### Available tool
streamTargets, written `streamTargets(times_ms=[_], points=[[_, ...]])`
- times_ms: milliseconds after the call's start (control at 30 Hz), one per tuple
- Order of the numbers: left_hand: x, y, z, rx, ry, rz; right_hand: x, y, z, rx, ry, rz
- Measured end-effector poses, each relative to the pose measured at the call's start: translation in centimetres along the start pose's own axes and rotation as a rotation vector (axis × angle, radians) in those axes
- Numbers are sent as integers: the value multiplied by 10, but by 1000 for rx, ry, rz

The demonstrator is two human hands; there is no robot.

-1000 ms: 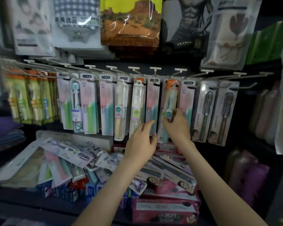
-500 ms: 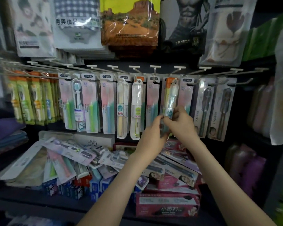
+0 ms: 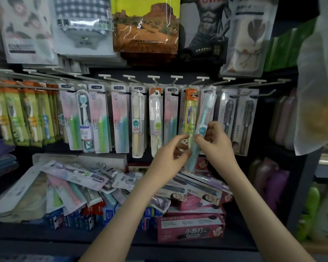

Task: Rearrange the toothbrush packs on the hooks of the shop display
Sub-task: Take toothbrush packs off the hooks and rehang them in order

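Nearest, a heap of loose packs [image 3: 80, 178] and toothpaste boxes [image 3: 189, 229] on the shelf [image 3: 45, 239]. Just above, a tilted teal toothbrush pack [image 3: 204, 118] pinched by both hands: left hand [image 3: 167, 157] with fingers curled round its lower half, right hand [image 3: 218, 142] with thumb and forefinger closed on its label. Farther back, its top up against the hanging packs [image 3: 100, 118] right of centre in the hook row [image 3: 176, 78], with towel bags [image 3: 146, 25] above.

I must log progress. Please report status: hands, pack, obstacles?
Left hand, right hand pinch teal pack. Pack tilted, top near hooks. Yellow pack hangs beside.
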State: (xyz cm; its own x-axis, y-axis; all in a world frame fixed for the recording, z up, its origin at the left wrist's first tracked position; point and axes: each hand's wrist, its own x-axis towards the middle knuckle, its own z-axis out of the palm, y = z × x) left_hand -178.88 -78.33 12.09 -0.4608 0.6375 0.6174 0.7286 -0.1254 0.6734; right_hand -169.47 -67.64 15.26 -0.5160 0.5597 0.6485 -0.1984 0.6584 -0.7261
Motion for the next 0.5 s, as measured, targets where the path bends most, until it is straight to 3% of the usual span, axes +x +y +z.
streamTargets(times_ms=[200, 500], points=[[-33, -21, -20, 80, 45, -56, -43, 6, 9, -72, 3, 137], [-106, -31, -45, 268, -19, -56, -115, -10, 35, -107, -75, 218]])
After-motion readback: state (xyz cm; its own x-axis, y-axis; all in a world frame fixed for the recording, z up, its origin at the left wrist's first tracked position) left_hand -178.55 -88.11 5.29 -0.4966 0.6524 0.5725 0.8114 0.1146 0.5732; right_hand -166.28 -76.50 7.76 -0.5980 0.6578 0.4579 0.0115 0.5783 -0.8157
